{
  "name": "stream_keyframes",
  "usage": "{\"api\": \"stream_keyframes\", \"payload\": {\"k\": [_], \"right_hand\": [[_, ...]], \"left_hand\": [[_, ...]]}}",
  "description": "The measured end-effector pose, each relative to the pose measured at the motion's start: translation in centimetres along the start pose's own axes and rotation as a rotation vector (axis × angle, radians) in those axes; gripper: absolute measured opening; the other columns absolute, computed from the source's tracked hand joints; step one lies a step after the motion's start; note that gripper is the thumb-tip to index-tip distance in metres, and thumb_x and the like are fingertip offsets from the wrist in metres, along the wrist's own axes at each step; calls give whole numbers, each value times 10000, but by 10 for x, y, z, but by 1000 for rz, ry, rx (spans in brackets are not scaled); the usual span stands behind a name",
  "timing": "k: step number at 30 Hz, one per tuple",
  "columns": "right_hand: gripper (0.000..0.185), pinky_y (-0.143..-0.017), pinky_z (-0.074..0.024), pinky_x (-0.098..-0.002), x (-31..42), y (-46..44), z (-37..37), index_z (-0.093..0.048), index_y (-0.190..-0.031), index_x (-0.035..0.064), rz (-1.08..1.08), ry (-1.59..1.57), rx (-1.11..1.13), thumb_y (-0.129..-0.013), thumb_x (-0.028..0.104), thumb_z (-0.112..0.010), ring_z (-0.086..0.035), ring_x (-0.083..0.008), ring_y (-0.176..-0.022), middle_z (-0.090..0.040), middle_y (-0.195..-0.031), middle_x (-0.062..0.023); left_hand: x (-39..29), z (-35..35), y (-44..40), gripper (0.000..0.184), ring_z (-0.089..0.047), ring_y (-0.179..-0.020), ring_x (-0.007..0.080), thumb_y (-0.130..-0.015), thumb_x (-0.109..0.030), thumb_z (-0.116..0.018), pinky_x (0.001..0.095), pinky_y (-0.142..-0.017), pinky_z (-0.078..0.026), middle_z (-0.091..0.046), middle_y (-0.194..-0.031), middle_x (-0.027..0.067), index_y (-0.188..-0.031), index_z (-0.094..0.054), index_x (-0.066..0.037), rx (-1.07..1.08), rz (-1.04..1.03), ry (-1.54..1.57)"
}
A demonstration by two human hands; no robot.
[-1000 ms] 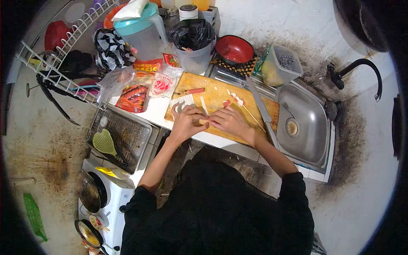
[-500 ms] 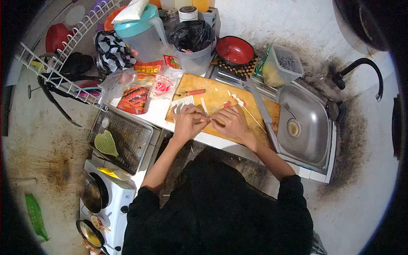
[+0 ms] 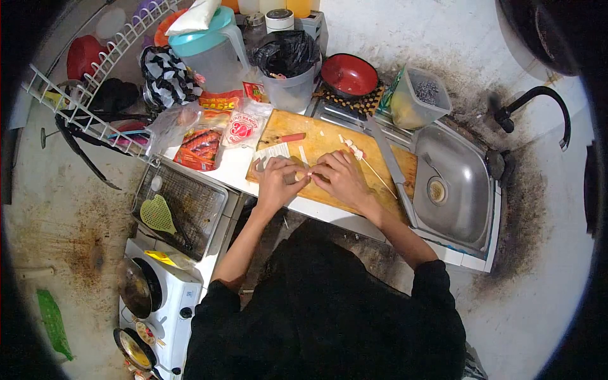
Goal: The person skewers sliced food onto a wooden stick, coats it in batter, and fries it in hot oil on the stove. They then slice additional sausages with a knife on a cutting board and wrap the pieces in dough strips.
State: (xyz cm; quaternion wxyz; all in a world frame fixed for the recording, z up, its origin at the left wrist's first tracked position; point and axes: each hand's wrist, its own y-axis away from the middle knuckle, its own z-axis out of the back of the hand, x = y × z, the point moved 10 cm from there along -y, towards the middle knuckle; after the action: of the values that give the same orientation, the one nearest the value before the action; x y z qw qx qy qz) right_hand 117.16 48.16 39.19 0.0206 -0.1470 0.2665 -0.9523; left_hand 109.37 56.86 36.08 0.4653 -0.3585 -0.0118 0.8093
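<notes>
Over the near edge of the wooden cutting board (image 3: 329,140), my left hand (image 3: 277,183) and my right hand (image 3: 344,185) meet fingertip to fingertip. Both are closed in a pinch around something small and pale, too small to name. Beyond my right hand lies a thin wooden skewer (image 3: 379,175) with white and reddish food pieces (image 3: 354,151) at its far end. A white printed paper (image 3: 273,151) sits beside my left hand, and above it is a small red-handled knife (image 3: 292,137). Along the board's right side rests a long knife (image 3: 387,154).
A steel sink (image 3: 465,183) with a black faucet (image 3: 538,95) is at right. Sausage packs (image 3: 199,150), a black-bag-lined bucket (image 3: 288,85) and a red bowl (image 3: 349,75) stand behind. At lower left are a wire-mesh tray (image 3: 202,199) and a stove (image 3: 174,294) with pans.
Both hands stay together at nearly the same spot, their fingers shifting slightly. A small pale bit now shows between the fingertips. The food pieces by the skewer look slightly different, less reddish.
</notes>
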Motion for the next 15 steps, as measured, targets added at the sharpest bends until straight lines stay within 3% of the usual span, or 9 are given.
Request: {"api": "stream_keyframes", "payload": {"k": [15], "right_hand": [[138, -778, -416, -346, -24, -7, -7, -684, -841, 118, -172, -107, 10, -750, 222, -678, -518, -208, -854, -513, -834, -35]], "left_hand": [[-4, 4, -10, 126, -515, -947, 153, -704, -312, -701, 506, -959, -189, -564, -966, -50, -768, -711, -204, -54, -64, -88]]}}
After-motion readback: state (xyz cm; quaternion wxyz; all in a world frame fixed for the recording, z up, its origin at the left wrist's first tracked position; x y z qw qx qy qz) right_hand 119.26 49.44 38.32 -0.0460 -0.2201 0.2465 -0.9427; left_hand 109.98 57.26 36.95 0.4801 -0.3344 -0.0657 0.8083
